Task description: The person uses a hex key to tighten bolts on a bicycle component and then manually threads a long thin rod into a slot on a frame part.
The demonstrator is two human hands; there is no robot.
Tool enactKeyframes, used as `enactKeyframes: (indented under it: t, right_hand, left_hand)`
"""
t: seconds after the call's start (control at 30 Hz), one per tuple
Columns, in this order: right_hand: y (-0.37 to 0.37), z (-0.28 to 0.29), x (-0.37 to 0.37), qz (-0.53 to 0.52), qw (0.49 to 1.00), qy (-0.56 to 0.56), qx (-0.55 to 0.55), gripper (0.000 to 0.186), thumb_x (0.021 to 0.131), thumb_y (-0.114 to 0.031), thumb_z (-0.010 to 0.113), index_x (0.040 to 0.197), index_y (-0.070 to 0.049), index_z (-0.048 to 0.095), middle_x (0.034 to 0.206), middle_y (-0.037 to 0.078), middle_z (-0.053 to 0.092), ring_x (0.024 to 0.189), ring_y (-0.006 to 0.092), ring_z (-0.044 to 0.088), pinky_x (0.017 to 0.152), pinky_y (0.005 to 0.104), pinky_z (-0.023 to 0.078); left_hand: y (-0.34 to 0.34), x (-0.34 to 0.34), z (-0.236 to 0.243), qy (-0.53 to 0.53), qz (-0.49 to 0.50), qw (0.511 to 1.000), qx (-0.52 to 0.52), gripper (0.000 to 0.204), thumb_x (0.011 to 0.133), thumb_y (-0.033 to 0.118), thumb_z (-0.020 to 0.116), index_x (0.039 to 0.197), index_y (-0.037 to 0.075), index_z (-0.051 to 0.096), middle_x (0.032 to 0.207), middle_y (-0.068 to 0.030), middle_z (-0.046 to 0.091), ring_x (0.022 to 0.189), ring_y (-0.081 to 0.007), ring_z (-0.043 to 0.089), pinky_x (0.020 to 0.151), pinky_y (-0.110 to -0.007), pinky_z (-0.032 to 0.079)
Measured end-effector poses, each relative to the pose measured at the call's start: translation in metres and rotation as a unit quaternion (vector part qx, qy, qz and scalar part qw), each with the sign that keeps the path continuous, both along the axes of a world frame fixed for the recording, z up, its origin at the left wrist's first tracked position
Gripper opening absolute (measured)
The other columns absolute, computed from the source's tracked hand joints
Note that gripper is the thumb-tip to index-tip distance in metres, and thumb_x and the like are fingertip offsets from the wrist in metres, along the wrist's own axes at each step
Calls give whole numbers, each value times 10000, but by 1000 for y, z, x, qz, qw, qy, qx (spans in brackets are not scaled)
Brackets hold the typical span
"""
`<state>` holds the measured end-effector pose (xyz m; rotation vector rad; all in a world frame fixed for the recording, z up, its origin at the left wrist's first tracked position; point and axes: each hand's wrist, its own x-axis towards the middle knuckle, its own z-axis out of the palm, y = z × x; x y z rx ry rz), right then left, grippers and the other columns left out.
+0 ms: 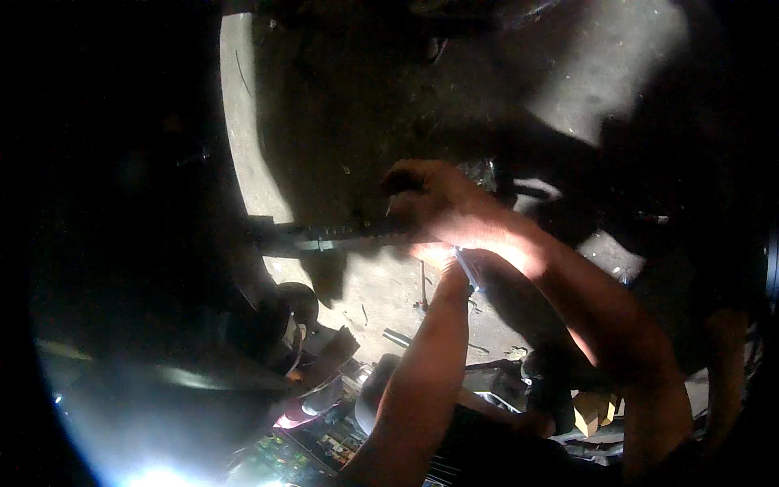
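Note:
My right hand [438,199] reaches in from the lower right with its fingers curled round. Whatever is in them, if anything, is lost in shadow. Just below it my left hand [430,253] shows only in part, its fingers hidden by the right hand and the dark. A long narrow metal bar [341,243] runs from the left to where both hands are. A thin bluish-white strip [468,272] lies at my left wrist; I cannot tell what it is. Beyond the right hand sits a small shiny piece [480,172], too dim to name.
Concrete floor [377,292] spreads below, with patches of bright light and deep shadow. A thin rod [423,284] and scraps lie on it. Cardboard pieces [592,412] are at the lower right, and assorted small items [337,445] at the lower left. A large dark curved body [162,377] fills the left.

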<state>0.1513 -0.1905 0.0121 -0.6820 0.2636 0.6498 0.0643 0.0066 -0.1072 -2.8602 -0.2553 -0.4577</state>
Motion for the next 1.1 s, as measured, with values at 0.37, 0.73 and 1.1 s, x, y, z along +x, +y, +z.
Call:
enactKeyframes:
  t: [0.37,0.73,1.1]
  right_hand:
    - [1,-24,10,-19,996,-78,32,149,876,-92,485,982,-43,577,681,74,583,503,137,531,454,303,442]
    - [8,-30,30,36,976,-214,-12,224,887,-149,530,1067,-42,610,973,113,645,886,174,590,799,300,465]
    - [43,-35,12,-48,970,-234,-41,228,881,-180,508,1005,-21,613,960,148,642,862,250,597,748,377,469]
  left_hand:
    - [-3,-34,1,12,-40,999,-10,565,811,357,585,1168,-55,433,1117,-196,515,941,-297,555,744,-359,497]
    - [-16,-57,5,32,-73,996,-27,553,814,351,581,1164,-53,439,1116,-195,518,942,-296,555,749,-358,494]
    - [-4,-62,6,51,-83,995,-22,541,817,345,577,1161,-52,445,1115,-193,521,942,-295,555,753,-358,491]
